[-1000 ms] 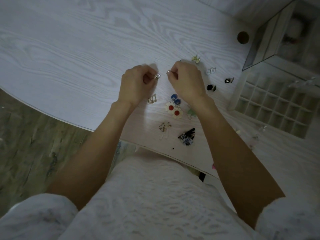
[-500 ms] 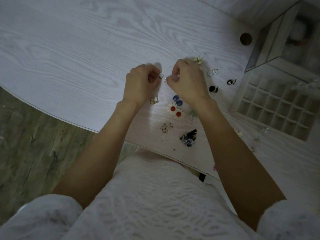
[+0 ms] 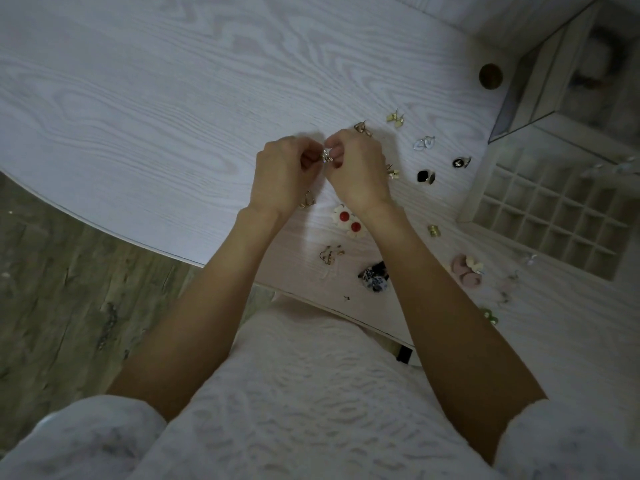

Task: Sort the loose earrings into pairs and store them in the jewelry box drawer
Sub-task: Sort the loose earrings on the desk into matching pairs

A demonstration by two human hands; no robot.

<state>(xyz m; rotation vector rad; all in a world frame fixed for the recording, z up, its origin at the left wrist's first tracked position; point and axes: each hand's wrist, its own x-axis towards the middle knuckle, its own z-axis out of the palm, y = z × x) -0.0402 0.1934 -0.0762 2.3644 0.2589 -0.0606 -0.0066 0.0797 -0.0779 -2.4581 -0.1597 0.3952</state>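
We see left hand and right hand now closed together mid-frame, grips jointly pinching small sparkly earrings; pair matched, compartment drawer next.

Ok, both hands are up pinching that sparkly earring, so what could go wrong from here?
1. The small sparkly earring is pinched between left hand and right hand above the table; a slip could drop it among the other loose pieces.
2. The right forearm hangs just over the red-and-white flower earrings and could scatter that pair.
3. The beaded black earrings lie near the table edge.
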